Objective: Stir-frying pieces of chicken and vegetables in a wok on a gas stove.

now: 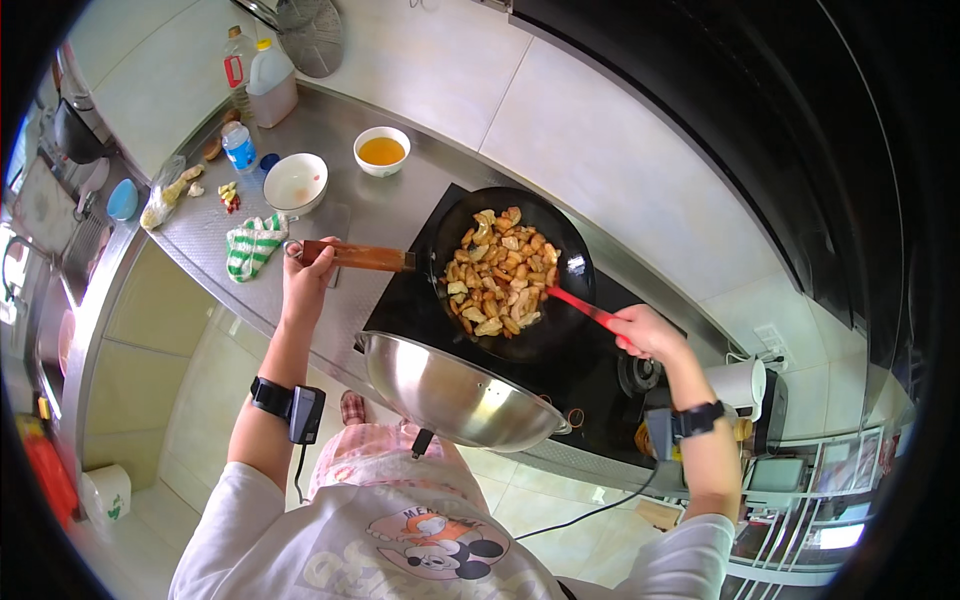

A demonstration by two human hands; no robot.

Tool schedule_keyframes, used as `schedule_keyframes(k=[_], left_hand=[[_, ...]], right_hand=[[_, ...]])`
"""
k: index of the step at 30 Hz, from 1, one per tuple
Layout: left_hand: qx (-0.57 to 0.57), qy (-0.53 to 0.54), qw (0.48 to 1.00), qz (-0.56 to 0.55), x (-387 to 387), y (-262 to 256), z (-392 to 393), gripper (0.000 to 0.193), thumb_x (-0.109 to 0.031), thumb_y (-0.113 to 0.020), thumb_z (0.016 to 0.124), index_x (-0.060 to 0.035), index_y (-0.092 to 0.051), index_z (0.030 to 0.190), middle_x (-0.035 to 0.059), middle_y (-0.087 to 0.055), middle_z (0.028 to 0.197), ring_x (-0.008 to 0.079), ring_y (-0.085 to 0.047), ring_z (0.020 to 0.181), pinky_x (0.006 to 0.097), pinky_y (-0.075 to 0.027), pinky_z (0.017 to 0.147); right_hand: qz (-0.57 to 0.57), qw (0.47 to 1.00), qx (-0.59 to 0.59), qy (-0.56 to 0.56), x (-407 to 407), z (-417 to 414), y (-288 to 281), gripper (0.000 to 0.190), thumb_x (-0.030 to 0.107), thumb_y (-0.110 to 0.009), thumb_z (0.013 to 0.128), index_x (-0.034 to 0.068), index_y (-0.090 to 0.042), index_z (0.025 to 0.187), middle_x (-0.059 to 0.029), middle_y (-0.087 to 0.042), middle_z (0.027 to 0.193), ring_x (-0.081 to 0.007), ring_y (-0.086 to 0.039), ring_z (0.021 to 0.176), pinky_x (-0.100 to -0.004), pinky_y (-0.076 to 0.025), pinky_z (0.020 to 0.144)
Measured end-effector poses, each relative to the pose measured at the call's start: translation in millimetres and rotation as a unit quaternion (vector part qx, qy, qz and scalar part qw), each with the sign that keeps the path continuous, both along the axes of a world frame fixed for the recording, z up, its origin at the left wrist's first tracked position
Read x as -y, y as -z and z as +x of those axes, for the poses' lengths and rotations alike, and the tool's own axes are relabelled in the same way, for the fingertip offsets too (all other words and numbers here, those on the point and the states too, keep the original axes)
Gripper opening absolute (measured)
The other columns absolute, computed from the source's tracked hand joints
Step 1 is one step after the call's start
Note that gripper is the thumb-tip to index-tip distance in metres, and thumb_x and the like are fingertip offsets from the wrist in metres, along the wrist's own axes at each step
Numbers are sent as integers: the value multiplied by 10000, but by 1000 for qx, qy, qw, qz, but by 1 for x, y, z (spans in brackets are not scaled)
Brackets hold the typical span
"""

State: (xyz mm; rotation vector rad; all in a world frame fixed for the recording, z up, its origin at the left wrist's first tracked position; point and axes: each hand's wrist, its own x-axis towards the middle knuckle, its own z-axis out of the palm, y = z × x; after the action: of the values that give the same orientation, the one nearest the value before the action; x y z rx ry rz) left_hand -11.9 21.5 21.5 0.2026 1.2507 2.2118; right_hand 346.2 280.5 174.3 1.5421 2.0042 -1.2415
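My left hand (pixel 310 262) grips the wooden handle (pixel 367 257) of a black wok (pixel 574 240) near its ring end. Browned pieces of meat (pixel 499 274) cover the wok's bottom. From the right, my right hand (pixel 646 331) holds a red spatula (pixel 581 306), whose tip rests among the pieces at the wok's right side. A large stainless-steel bowl or basin (pixel 457 390) stands tilted between my body and the wok, its curved side towards me. What supports it is hidden.
On the steel counter (pixel 405 217) are a bowl of amber liquid (pixel 381 154), a white bowl (pixel 296 184), a green-striped cloth (pixel 256 246), garlic and chillies (pixel 229 196), and a blue-labelled jar (pixel 239 148). A plastic jug (pixel 271 86) stands behind them. The dark range hood (pixel 675 97) overhangs at upper right.
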Motion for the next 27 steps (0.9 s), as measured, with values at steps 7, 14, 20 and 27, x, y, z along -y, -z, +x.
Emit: schedule_keyframes(k=[7,14,20,27], left_hand=[[24,3,1000,7,-2,0,2,312,44,-528,790,-103,-285,919,118,-550,1009,195,-539,946,310,-445,853],[6,-2,1000,18,-3,2,-1,303,49,-524,789,-94,-290,919,129,-545,1005,202,-539,942,307,-461,836],[-1,-3,1000,15,-3,3,-2,302,53,-522,789,-85,-289,923,135,-541,1007,201,-539,938,303,-459,842],[11,-6,1000,9,-4,1,1,329,44,-537,784,-89,-277,935,125,-543,1020,185,-536,940,299,-448,847]], right_hand=[[428,847,-122,-291,22,1,48,283,199,-586,756,68,-556,1005,-130,-601,713,-288,-585,643,-370,-463,552],[548,757,4,-357,43,26,-25,321,201,-606,732,114,-540,1033,-69,-567,650,-260,-570,556,-365,-459,487],[478,806,36,-347,28,37,-24,196,179,-574,771,58,-561,925,-89,-535,555,-216,-538,454,-318,-413,409],[-186,974,-116,59,6,15,29,218,215,-518,854,40,-555,979,31,-420,541,-20,-298,377,-169,-195,332]])
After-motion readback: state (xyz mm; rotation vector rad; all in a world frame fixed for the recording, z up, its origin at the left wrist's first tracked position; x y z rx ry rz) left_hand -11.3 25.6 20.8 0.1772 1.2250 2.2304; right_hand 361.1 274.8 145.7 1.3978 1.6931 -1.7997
